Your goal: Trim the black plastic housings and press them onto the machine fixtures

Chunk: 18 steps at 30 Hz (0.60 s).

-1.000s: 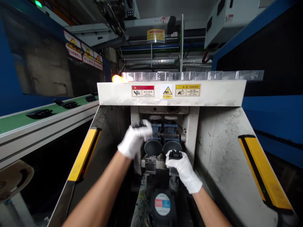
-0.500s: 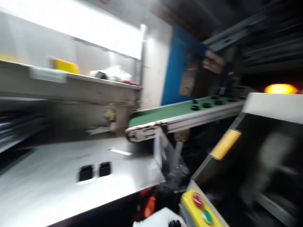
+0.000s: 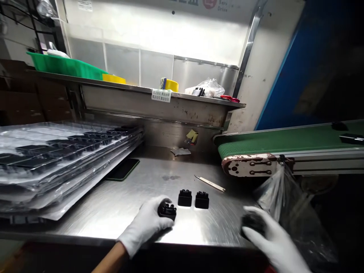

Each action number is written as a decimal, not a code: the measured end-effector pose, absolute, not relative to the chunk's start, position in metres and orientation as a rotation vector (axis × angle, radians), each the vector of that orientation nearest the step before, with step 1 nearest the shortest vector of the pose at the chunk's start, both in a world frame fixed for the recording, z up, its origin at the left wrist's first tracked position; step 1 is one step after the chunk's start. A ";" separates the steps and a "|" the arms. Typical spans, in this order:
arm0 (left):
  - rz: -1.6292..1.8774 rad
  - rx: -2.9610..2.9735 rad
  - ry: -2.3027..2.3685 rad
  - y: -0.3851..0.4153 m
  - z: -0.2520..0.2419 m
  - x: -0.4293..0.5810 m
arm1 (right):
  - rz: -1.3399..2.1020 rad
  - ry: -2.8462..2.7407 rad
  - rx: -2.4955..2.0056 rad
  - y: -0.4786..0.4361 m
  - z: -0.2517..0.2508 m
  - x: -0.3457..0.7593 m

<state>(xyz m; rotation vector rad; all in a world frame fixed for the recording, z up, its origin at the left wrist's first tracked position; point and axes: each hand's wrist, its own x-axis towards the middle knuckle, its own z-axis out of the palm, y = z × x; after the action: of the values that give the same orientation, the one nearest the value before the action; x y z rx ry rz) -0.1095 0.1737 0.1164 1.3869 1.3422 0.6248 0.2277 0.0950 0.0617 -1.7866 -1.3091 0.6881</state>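
Note:
My left hand (image 3: pixel 146 223), in a white glove, grips a small black square plastic part (image 3: pixel 167 211) with short pegs on top, low over the metal table's front. Fingers and thumb wrap its left side. My right hand (image 3: pixel 269 235), gloved in white too, holds another black plastic part (image 3: pixel 253 223) near the table's right front edge; it is blurred, so its shape is hard to make out. Between the hands, two similar black parts stand side by side on the table, a left one (image 3: pixel 184 198) and a right one (image 3: pixel 201 200), pegs up.
Stacked clear trays (image 3: pixel 71 151) of black parts fill the left, beside a dark flat tablet-like object (image 3: pixel 123 169). A thin knife-like tool (image 3: pixel 209 183) lies behind the parts. The green conveyor belt (image 3: pixel 270 142) slopes in from the right, a plastic bag (image 3: pixel 280 189) hanging below. A shelf (image 3: pixel 136 88) runs across the back.
The view has swung left from the conveyor and machine to the table. Both gloved hands now show, each with a black part; earlier only one glove showed at the bottom edge.

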 end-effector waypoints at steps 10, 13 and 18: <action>0.741 2.106 1.600 0.210 0.098 -0.120 | 0.496 -1.431 -1.792 0.174 0.039 0.171; 0.673 2.311 1.514 0.199 0.082 -0.075 | 0.307 -1.631 -1.690 0.170 0.047 0.141; 0.632 2.260 1.590 0.188 0.055 -0.041 | 0.215 -1.683 -1.667 0.159 0.032 0.105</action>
<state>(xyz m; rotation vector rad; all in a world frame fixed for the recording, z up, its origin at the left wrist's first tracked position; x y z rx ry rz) -0.0410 0.1878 0.0555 2.2599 1.5903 0.6315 0.1050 0.1591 0.0317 -1.6674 -1.6829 0.2154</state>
